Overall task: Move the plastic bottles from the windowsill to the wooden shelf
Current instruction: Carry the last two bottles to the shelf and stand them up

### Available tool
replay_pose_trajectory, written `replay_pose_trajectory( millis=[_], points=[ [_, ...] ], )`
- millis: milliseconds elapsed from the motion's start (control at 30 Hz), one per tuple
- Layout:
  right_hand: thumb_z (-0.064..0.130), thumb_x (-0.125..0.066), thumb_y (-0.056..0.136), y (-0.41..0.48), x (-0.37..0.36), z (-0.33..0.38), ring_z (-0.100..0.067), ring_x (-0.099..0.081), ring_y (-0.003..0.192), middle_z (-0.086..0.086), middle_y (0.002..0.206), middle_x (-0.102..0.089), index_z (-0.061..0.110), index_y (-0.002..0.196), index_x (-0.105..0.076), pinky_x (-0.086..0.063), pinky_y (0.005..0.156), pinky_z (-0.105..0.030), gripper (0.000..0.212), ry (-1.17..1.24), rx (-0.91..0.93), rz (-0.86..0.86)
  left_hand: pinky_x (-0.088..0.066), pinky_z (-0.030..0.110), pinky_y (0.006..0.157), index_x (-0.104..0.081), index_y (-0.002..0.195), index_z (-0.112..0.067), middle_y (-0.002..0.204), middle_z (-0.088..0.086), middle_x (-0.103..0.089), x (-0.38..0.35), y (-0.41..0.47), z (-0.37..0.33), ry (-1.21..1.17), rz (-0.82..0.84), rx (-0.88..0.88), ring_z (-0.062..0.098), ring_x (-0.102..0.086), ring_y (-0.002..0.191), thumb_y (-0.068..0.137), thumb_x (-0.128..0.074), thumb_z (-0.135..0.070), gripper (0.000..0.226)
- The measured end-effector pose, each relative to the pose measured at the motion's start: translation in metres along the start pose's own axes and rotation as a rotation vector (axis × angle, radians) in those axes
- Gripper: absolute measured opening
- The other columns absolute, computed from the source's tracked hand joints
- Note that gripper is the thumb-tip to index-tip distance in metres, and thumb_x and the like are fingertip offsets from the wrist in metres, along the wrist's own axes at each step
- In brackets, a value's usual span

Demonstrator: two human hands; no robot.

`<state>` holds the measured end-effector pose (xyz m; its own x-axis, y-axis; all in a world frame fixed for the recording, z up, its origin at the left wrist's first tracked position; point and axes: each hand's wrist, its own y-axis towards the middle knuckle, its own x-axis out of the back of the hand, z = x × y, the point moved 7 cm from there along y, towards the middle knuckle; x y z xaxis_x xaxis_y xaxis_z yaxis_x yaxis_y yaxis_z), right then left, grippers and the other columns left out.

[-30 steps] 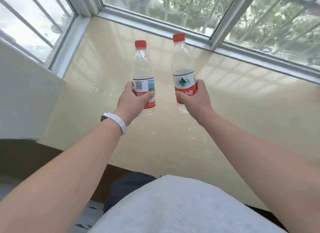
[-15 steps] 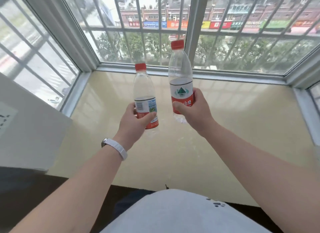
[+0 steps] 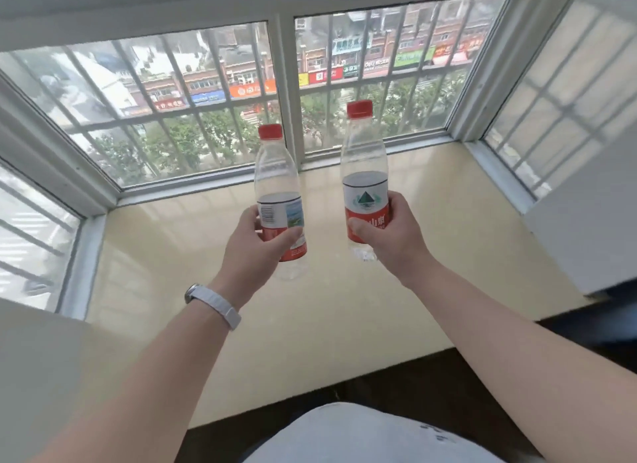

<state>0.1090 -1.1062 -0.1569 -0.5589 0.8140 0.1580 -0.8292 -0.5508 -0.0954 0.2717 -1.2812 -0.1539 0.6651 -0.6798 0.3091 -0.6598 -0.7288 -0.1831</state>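
Two clear plastic bottles with red caps and red-and-white labels are held upright above the cream windowsill [image 3: 344, 324]. My left hand [image 3: 253, 252] grips the left bottle [image 3: 275, 176] around its label. My right hand [image 3: 393, 238] grips the right bottle [image 3: 363, 155] around its label, a little higher than the other. Both bottles look empty and neither touches the sill. A white watch band sits on my left wrist. No wooden shelf is in view.
A barred bay window [image 3: 282, 93] closes the sill on three sides. White wall sections stand at the near left [image 3: 41, 359] and near right [image 3: 586, 228]. The sill's front edge [image 3: 310, 404] drops to a dark floor by my body.
Both bottles have stayed in my hands and risen in the view. My head has tilted up, so the whole window and the right wall have come into sight.
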Motion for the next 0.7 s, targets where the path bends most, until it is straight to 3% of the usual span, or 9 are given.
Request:
replay_pose_trajectory(
  millis=[167,467,700],
  points=[
    [0.012,-0.079,0.078,-0.038,0.031,0.000,-0.003,-0.065,0.088,0.008,0.101,-0.065,0.028,0.107,-0.051,-0.056,0.083,-0.029,0.044,-0.002,-0.027,-0.184,-0.050,0.017,0.069,-0.053,0.121,-0.031,0.110,-0.009,-0.068,-0.023,-0.006,-0.013,0.010,0.168,-0.076,0.001,-0.067,0.090,0.081,-0.079,-0.031,0.047],
    [0.014,-0.078,0.079,-0.106,0.100,-0.025,0.006,-0.062,0.082,0.008,0.102,-0.062,0.023,0.114,-0.050,-0.048,0.061,-0.008,0.046,-0.003,-0.113,-0.463,-0.052,0.022,0.070,-0.050,0.123,-0.030,0.110,-0.007,-0.066,-0.107,-0.025,-0.027,0.036,0.423,-0.144,0.005,-0.067,0.092,0.082,-0.078,-0.032,0.050],
    [0.015,-0.078,0.078,-0.123,0.180,-0.040,0.005,-0.063,0.082,0.006,0.103,-0.065,0.021,0.115,-0.052,-0.050,0.065,-0.011,0.046,0.019,-0.137,-0.603,-0.047,0.010,0.058,-0.050,0.127,-0.027,0.112,-0.003,-0.066,-0.198,-0.035,-0.057,0.092,0.537,-0.192,0.003,-0.067,0.089,0.083,-0.077,-0.029,0.051]
  ],
)
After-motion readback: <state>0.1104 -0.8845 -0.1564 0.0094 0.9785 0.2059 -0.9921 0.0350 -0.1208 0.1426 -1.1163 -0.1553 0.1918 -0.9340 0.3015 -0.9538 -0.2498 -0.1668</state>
